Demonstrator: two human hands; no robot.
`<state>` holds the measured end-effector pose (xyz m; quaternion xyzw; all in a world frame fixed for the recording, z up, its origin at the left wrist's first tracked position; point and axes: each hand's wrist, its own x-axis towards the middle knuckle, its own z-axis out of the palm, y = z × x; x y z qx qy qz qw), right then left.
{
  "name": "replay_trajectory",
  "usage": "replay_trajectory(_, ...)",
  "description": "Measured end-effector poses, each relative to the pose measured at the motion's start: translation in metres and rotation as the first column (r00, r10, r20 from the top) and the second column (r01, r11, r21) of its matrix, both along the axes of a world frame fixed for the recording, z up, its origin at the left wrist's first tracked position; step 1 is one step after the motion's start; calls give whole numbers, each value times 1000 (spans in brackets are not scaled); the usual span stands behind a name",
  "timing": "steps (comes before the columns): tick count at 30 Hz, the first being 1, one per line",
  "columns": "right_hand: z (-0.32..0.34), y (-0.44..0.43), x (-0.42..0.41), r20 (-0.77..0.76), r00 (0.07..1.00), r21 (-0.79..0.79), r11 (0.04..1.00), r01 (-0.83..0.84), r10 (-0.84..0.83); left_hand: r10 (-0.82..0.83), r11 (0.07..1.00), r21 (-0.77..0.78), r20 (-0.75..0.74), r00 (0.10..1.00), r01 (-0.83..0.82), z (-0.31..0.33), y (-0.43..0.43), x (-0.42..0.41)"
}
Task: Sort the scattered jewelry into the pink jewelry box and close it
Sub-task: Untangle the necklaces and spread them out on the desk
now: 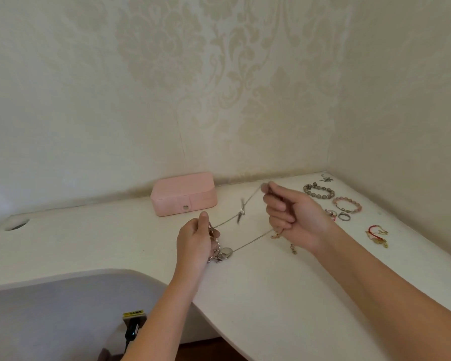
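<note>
As the silver chain (253, 241) looks tangled, the left hand (193, 241) curls its fingers round the bunch while the right hand (294, 214) pinches a strand taut.

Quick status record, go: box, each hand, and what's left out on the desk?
box: pink jewelry box, lid shut, against the wall
left hand: grips bunched jewelry and one end of the silver chain
right hand: pinches the chain, stretched between both hands
loose on desk: grey bead bracelet, pink bead bracelet, rings, red cord bracelet
</note>
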<state>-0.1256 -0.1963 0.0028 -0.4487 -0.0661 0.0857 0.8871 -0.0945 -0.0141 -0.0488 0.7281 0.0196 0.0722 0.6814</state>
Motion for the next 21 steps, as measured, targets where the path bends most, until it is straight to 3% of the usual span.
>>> replay_trajectory(4, 14, -14, -6, 97, 992, 35, 997, 73, -76, 50, 998, 26, -13, 999, -50, -1, 0, 4)
replay_trajectory(7, 23, -19, -11, 139, 987, 6, 997, 80, -80, 109, 976, 186, 49, 993, -116, -3, 4, 18)
replay_trajectory(11, 32, -21, -17, 173, 983, -9, 998, 64, -62, 164, 889, 405, 153, 974, -214, -5, 14, 39)
replay_trajectory(21, 74, -12, -9, 289, 956, -172, 985, 6, 44, 191, 678, 686, 183, 964, -265, -4, 26, 59)
